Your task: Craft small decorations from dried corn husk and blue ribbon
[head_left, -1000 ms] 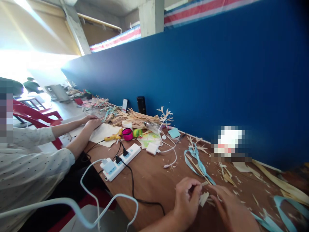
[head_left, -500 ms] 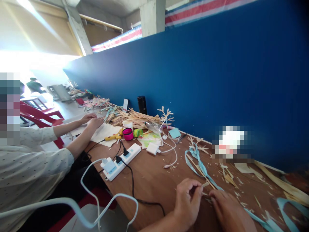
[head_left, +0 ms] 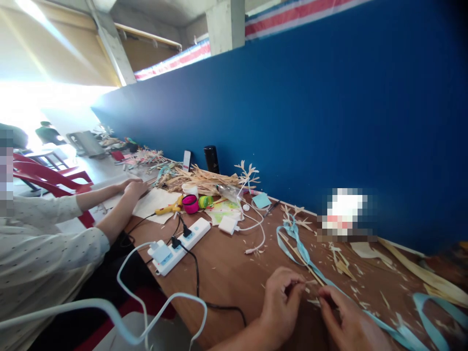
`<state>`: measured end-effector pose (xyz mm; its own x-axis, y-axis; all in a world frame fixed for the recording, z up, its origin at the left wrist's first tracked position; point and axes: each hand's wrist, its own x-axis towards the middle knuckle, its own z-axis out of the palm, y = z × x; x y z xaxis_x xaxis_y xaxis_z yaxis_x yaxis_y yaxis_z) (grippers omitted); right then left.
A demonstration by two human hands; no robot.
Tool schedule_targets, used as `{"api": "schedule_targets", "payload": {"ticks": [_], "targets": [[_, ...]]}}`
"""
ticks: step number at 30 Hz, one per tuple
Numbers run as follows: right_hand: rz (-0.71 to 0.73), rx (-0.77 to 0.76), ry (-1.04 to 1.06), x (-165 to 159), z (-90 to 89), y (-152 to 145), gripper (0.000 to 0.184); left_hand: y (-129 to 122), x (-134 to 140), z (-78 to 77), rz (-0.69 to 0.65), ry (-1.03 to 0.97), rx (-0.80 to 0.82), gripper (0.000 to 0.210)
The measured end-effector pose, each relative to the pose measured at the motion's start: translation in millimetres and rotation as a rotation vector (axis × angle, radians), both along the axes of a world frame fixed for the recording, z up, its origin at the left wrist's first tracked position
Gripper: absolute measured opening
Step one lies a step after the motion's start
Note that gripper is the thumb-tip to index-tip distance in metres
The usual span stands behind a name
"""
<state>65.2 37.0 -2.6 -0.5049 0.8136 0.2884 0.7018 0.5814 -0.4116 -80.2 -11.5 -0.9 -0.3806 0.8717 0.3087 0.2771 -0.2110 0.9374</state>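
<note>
My left hand point(head_left: 281, 304) is low in the view over the brown table, thumb and forefinger pinched on a small pale strip point(head_left: 311, 282) that looks like dried plant fibre. Just to its right, my right hand point(head_left: 353, 321) has thumb and fingertip close together; whatever they pinch is too small to make out. A narrow gap parts the two hands. Beyond them lies a thin stick point(head_left: 305, 261) with a light blue ribbon point(head_left: 298, 236) beside it and a pale cut leaf-shaped piece point(head_left: 298, 217) at its far end.
Pale scraps litter the table point(head_left: 226, 268). A white power strip point(head_left: 183, 246) with plugs and cables lies left, near a yellow glue gun point(head_left: 169, 206), a pink-rimmed container point(head_left: 190, 204) and a white charger point(head_left: 228, 224). A co-worker's hands point(head_left: 133, 186) are further left. A blue wall borders the table.
My hands have drawn slightly apart, and my right hand's fingers have shifted at the pinch. The whole view has swung slightly to the right. The co-worker's hands have come closer together.
</note>
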Motion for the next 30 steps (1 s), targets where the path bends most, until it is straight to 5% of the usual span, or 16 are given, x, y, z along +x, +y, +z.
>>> {"api": "schedule_targets", "payload": {"ticks": [6, 17, 25, 30], "targets": [[-0.006, 0.028, -0.046, 5.9, -9.5, 0.5, 0.017, 1.6, 1.5, -2.3, -0.084, 0.042, 0.001, 0.014], [-0.142, -0.337, 0.484, 4.5, -6.9, -4.8, 0.024, 2.0, 8.5, -3.8, -0.062, 0.087, -0.092, 0.013], [-0.140, -0.362, 0.584, 0.1, -5.2, -8.5, 0.015, 7.1, 6.5, -12.7, -0.176, -0.246, -0.244, 0.021], [-0.166, -0.315, 0.580, 2.9, -9.2, -6.9, 0.013, 9.6, -1.1, -12.2, -0.080, -0.306, -0.214, 0.024]]}}
